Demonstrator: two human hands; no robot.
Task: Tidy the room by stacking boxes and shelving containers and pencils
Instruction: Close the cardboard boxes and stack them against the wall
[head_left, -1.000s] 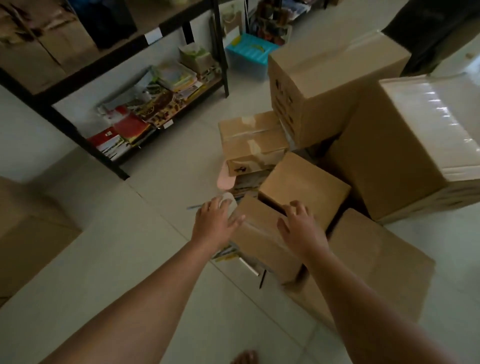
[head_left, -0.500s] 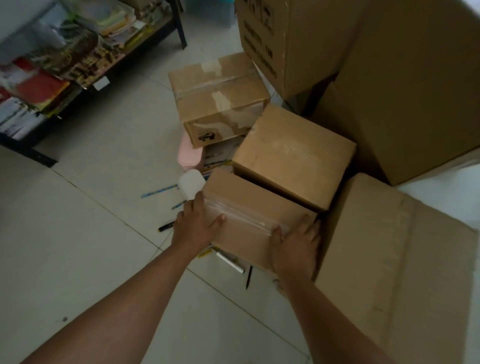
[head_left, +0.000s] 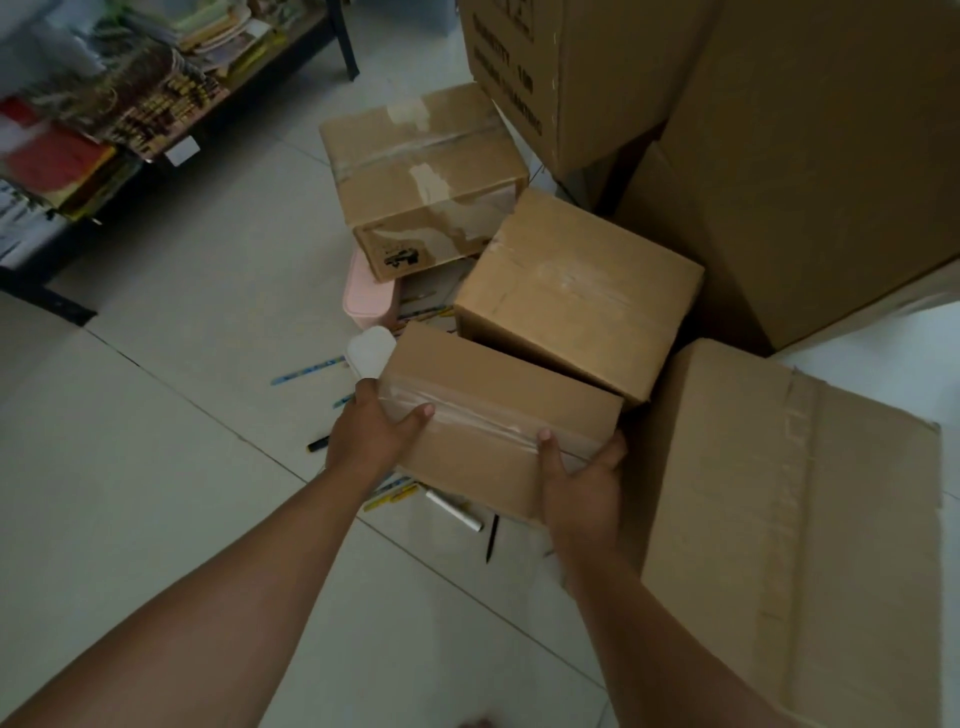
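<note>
Both hands grip the small taped box at its two ends.

My left hand (head_left: 371, 434) holds the left end of the small box (head_left: 498, 415), thumb lying on the taped top and fingers hidden behind the side. My right hand (head_left: 582, 486) clasps the near right corner, thumb on the tape and fingers wrapped around the edge. Just beyond my grip sits a square box (head_left: 576, 291), touching the held box; farther out is a torn box (head_left: 423, 176). A flat box (head_left: 810, 519) lies just right of my right hand. Pencils (head_left: 306, 370) and a marker (head_left: 318, 444) lie on the floor (head_left: 156, 467) to the left of and under my grip.
</note>
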